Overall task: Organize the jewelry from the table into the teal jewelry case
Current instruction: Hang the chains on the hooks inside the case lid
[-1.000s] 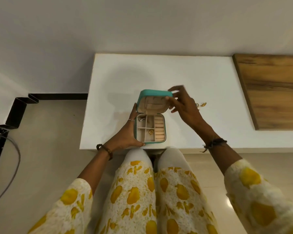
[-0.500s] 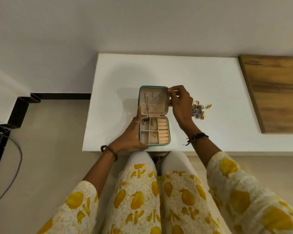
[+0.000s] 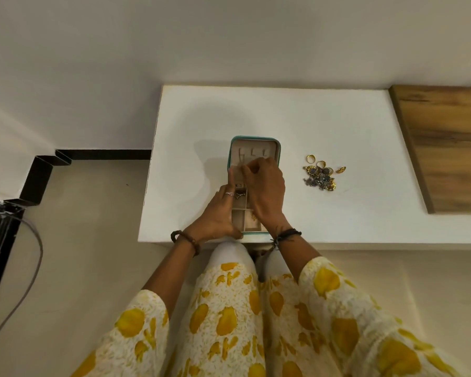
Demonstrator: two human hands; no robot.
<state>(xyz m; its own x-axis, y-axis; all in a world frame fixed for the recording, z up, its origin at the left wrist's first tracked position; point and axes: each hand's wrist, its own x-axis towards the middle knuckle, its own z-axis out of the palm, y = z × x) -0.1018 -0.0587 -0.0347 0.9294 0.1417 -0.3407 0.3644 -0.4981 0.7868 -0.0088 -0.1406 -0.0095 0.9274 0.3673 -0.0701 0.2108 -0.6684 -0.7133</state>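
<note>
A smooth white table (image 3: 337, 118) meets a wood-grain panel (image 3: 452, 142) cut off at the right edge. Near the front edge lies the open case (image 3: 256, 142), a rounded teal rectangle lined in beige, with small square compartments half hidden under both hands. The left hand (image 3: 215, 216) grips its left side, fingers curled. The right hand (image 3: 264, 191) pinches something thin at the lid; what, I cannot tell. Tangled gold and silver jewelry (image 3: 321, 175) lies right of the case.
</note>
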